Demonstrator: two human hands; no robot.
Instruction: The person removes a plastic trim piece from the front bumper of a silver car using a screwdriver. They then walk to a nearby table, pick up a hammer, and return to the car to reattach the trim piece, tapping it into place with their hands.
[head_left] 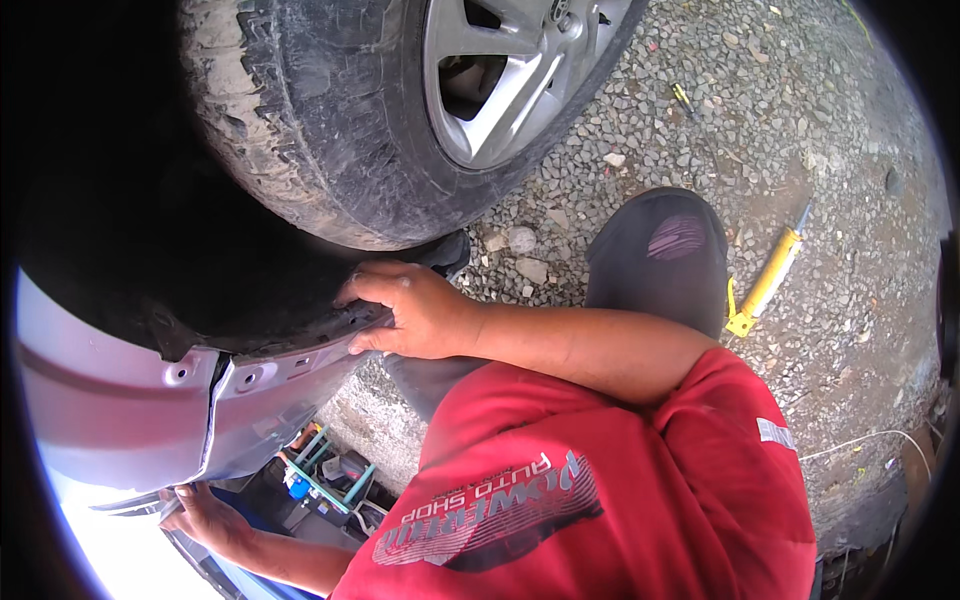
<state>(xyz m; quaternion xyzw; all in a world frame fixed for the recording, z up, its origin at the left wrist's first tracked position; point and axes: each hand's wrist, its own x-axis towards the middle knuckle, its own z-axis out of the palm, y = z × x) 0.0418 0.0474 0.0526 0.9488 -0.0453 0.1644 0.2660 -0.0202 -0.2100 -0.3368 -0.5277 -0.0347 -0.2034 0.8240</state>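
My right hand (420,312) is closed over the wheel-arch edge of a silver-grey car bumper (275,405), fingers on the dark liner side and thumb on the outer side. At the lower left, my left hand (208,522) grips the bumper's other edge; part of its fingers is hidden. A narrow dark gap separates the bumper from the grey fender (110,400). Screw holes show along the arch flange of both panels. Beside them, the black wheel-arch liner (190,270) lies in deep shadow.
A dusty tire (335,130) on a silver alloy wheel (500,75) stands just beyond my right hand. On the gravel (850,250) to the right lie a yellow caulking gun (770,275) and a small yellow-black tool (683,97). A teal-framed tool rack (325,470) stands below the bumper.
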